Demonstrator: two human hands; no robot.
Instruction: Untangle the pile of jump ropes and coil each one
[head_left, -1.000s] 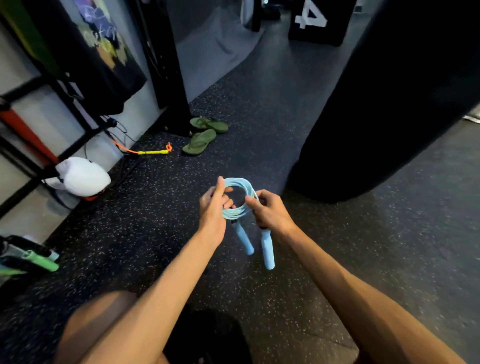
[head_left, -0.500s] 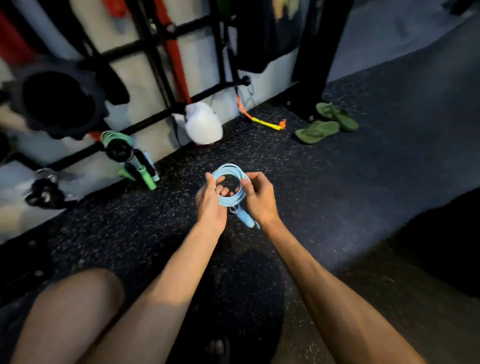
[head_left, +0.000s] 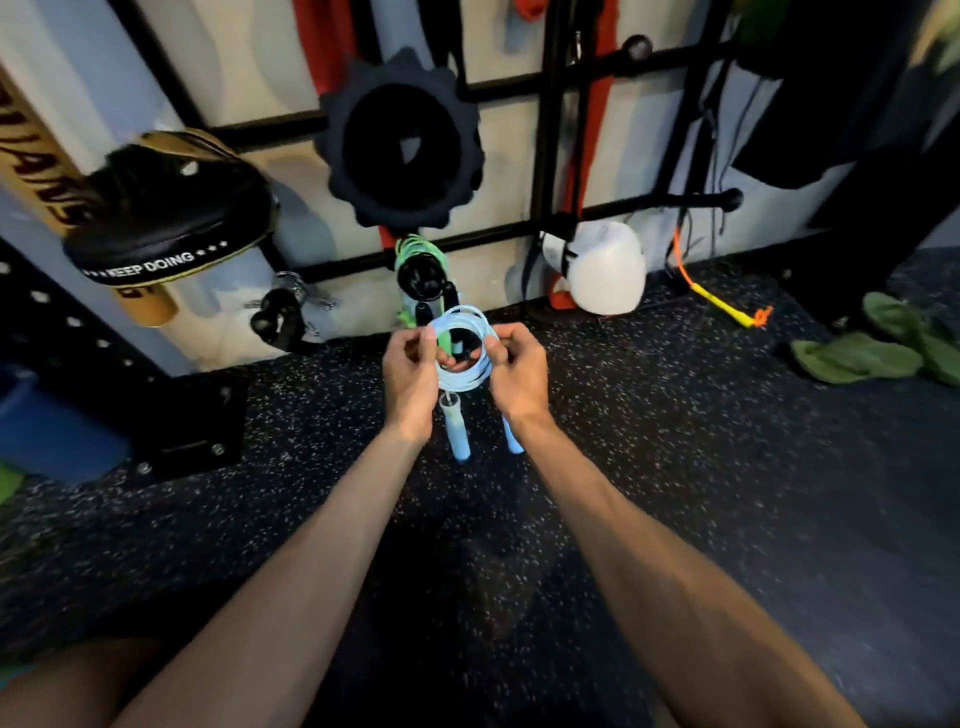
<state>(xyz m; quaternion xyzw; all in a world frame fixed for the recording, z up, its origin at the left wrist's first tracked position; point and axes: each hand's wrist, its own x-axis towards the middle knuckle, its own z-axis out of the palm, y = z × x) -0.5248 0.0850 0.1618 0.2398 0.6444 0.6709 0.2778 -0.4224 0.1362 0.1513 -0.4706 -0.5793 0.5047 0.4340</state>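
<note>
Head view: at far left a black strike pad (head_left: 166, 208) rests against the wall rack (head_left: 550, 130). Further right, a green jump rope (head_left: 415, 249) hangs from the rack in a tight bundle with its black grips below it, so that one looks already coiled and stowed.

Just in front of it, held above the speckled floor (head_left: 675, 441), the left hand (head_left: 410, 379) pinches the left side of a light-blue jump rope (head_left: 464, 383) between thumb and curled fingers. The rope is wound into a neat round coil of several turns, and its two handles (head_left: 458, 431) hang down side by side between the wrists. The right hand (head_left: 522, 374) grips the coil's right side the same way, fingers curled round the strands.

This rope seems finished as far as coiling goes; what is likely left is to secure it and hang or set it down.

Further right, a yellow cord (head_left: 722, 304) with orange ends trails loose at the wall's foot. Whether it is another jump rope cannot be told. No tangled pile shows in view. Green sandals (head_left: 857, 358) lie at far right.
</note>
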